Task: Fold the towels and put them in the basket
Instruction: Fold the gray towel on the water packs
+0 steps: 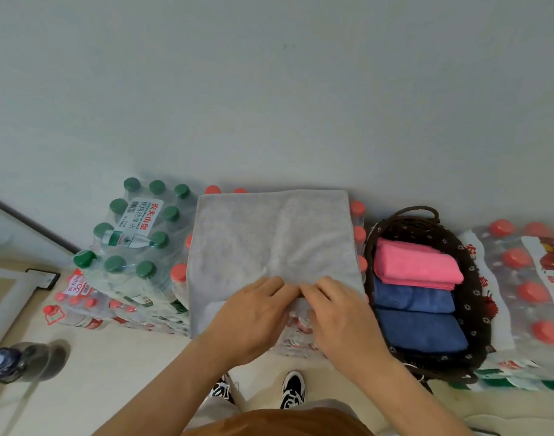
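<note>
Pinching the grey towel (269, 240) at its near edge, left hand (253, 313) and right hand (341, 313) meet just left of the basket (472, 272).

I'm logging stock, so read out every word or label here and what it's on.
"农夫山泉": white label on the green-capped bottle pack.
"饮用纯净水": same label, grey print.
Barcode digits there: too small.
Red print on the right red-capped pack: blurred, partly cut off.
Sticker on the low left pack: unreadable.
</note>
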A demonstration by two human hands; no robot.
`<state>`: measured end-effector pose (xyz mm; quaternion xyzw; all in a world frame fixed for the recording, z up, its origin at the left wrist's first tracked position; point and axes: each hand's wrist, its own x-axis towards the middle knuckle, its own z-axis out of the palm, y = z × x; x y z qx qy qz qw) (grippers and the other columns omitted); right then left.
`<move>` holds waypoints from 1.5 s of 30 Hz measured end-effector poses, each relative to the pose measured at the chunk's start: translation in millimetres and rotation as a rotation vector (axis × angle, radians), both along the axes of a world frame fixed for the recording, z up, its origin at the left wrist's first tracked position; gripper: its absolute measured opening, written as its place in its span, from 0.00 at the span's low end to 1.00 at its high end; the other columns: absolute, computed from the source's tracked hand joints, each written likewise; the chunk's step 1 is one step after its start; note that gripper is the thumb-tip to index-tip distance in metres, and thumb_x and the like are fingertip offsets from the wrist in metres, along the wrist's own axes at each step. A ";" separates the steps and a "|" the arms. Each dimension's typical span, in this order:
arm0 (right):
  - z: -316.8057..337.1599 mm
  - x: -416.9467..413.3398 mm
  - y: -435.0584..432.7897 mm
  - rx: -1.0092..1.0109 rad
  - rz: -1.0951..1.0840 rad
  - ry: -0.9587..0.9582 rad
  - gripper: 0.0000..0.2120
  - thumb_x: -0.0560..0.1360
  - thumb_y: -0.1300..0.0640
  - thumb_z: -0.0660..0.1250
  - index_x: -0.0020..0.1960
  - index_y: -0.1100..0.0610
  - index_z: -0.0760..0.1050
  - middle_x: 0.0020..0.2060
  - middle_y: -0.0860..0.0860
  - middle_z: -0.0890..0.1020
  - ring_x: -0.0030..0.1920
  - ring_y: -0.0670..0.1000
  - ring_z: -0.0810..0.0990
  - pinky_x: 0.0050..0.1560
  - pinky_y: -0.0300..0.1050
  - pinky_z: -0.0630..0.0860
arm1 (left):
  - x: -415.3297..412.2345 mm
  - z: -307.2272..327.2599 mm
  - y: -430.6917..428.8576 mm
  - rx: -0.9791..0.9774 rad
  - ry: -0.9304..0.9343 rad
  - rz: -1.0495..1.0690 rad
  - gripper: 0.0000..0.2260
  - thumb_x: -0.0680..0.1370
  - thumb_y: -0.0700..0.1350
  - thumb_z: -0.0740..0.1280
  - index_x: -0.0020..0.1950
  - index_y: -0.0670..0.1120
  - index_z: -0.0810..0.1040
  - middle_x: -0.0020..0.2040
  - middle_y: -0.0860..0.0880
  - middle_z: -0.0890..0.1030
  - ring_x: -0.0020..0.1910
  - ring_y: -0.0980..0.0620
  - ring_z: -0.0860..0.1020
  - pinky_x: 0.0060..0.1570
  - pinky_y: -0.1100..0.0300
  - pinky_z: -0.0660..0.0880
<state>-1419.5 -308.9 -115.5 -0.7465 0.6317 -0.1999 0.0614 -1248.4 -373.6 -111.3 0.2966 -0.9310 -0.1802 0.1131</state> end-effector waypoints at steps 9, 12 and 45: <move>5.6 -55.1 -8.1 0.183 0.211 0.084 0.08 0.74 0.51 0.62 0.45 0.52 0.79 0.38 0.47 0.73 0.27 0.49 0.74 0.23 0.46 0.72 | 42.9 -5.7 -5.3 -0.054 -0.240 -0.014 0.19 0.64 0.35 0.73 0.50 0.52 0.75 0.41 0.54 0.76 0.36 0.53 0.75 0.32 0.61 0.74; 14.6 -61.7 -12.0 0.378 0.213 0.046 0.10 0.77 0.50 0.65 0.56 0.49 0.80 0.44 0.46 0.76 0.40 0.48 0.79 0.38 0.44 0.75 | 60.7 1.0 -15.9 0.063 -0.311 -0.014 0.12 0.72 0.38 0.69 0.50 0.55 0.78 0.41 0.55 0.79 0.39 0.54 0.77 0.38 0.63 0.74; -3.8 -75.7 -173.2 0.231 -0.331 -0.235 0.09 0.78 0.53 0.64 0.52 0.58 0.75 0.45 0.52 0.81 0.46 0.53 0.78 0.45 0.48 0.72 | 50.9 -4.4 -137.9 0.463 0.286 0.996 0.08 0.82 0.46 0.59 0.47 0.49 0.76 0.39 0.57 0.76 0.40 0.55 0.73 0.43 0.57 0.67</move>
